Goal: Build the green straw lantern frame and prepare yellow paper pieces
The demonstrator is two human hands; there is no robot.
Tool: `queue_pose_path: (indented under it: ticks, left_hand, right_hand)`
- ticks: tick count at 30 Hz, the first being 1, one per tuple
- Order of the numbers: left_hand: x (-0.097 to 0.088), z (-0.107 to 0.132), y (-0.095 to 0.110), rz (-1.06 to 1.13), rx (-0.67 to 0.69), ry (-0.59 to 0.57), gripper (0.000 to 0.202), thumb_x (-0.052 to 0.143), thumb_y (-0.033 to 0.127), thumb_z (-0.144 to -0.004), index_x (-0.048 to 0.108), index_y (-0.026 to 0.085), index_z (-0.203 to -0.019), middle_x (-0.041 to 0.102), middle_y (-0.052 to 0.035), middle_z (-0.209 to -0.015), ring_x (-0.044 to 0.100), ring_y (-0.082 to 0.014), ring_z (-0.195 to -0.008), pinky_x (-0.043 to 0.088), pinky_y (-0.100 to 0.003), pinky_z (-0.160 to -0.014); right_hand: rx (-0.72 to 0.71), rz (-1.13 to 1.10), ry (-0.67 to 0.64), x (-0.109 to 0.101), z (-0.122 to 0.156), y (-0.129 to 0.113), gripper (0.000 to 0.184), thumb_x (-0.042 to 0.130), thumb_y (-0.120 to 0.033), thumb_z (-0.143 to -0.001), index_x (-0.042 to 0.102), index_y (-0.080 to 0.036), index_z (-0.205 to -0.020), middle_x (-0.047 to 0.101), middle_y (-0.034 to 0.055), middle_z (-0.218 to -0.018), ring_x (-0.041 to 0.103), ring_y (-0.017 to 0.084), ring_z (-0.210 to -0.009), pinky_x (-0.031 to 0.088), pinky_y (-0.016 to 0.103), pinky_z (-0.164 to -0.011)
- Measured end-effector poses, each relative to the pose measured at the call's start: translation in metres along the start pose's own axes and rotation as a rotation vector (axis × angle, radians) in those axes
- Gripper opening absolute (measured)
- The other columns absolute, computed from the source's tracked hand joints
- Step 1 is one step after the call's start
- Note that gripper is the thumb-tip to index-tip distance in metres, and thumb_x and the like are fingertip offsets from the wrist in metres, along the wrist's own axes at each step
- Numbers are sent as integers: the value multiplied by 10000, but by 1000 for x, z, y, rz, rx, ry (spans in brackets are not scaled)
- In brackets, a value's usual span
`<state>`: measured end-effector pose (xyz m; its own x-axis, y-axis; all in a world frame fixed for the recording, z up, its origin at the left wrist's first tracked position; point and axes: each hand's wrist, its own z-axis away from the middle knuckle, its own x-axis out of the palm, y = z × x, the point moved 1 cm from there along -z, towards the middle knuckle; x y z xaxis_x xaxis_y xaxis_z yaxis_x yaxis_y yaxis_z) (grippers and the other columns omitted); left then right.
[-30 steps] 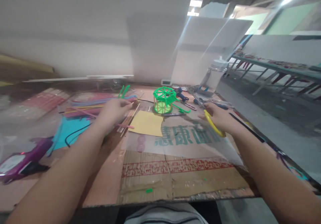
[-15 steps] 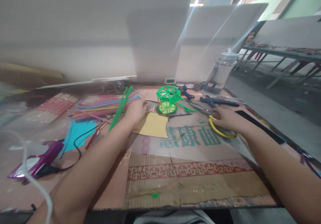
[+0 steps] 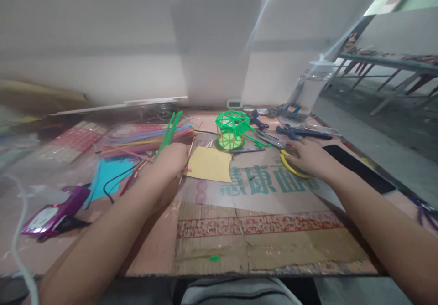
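My right hand [image 3: 308, 157] is closed on a pair of scissors [image 3: 297, 170] with yellow handles, their blades pointing back left over the table. My left hand [image 3: 173, 159] is low by the left edge of a piece of yellow paper [image 3: 210, 164]. One fingertip touches the paper's edge; the other fingers are mostly hidden behind the hand, so its grip is unclear. Thin pale sticks lie by that hand. Behind the paper stands a small green and orange cage-like frame [image 3: 233, 131]. Green strips [image 3: 169, 131] stick up just beyond my left hand.
A purple glue gun [image 3: 56, 214] and blue paper [image 3: 112, 177] lie at left, near bundles of coloured strips. Blue-handled pliers [image 3: 303, 132], a clear bottle [image 3: 310, 88] and a black phone-like slab [image 3: 359, 168] are at right. Printed cardboard [image 3: 260, 232] covers the front.
My left hand has drawn back toward me and left, from beyond the yellow paper to its left edge. The right hand stays on the scissors. The view has shifted slightly.
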<state>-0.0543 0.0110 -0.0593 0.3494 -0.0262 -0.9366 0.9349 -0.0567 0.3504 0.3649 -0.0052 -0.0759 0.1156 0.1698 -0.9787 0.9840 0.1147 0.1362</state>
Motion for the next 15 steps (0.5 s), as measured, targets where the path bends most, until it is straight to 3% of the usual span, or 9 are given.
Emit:
queue_pose_path:
  ticks: [5, 9, 12, 15]
  left_hand:
    - [-11, -9, 2, -96, -51, -39, 241, 637, 362, -721, 638, 210, -534, 689, -124, -599, 684, -293, -721, 426, -316, -645]
    - [-30, 1, 3, -64, -67, 25, 324, 538, 468, -793, 700, 198, -717, 717, -103, -692, 677, -278, -718, 400, -308, -590]
    - [-44, 15, 10, 57, -34, 50, 332, 478, 455, -831, 691, 201, -804, 700, -37, -689, 642, -214, -642, 389, -272, -538]
    - [-52, 32, 25, 360, 50, 107, 340, 521, 511, -841, 658, 199, -840, 659, 1, -647, 574, -166, -560, 400, -245, -508]
  right_hand:
    - [-19, -19, 2, 0, 2, 0, 481, 508, -421, -941, 651, -103, -1272, 691, 201, -1040, 651, 349, -1000, 486, 425, -865]
    - [-13, -57, -15, -7, 4, 3, 508, 533, -486, -931, 660, -123, -1261, 684, 197, -1086, 646, 351, -1021, 490, 434, -874]
    - [29, -92, 26, -19, 8, 0, 528, 514, -491, -937, 655, -117, -1283, 672, 202, -1146, 653, 356, -1031, 502, 444, -872]
    - [28, -150, 146, -34, 11, -7, 481, 490, -437, -946, 678, -113, -1247, 671, 198, -1189, 652, 350, -1070, 511, 438, -890]
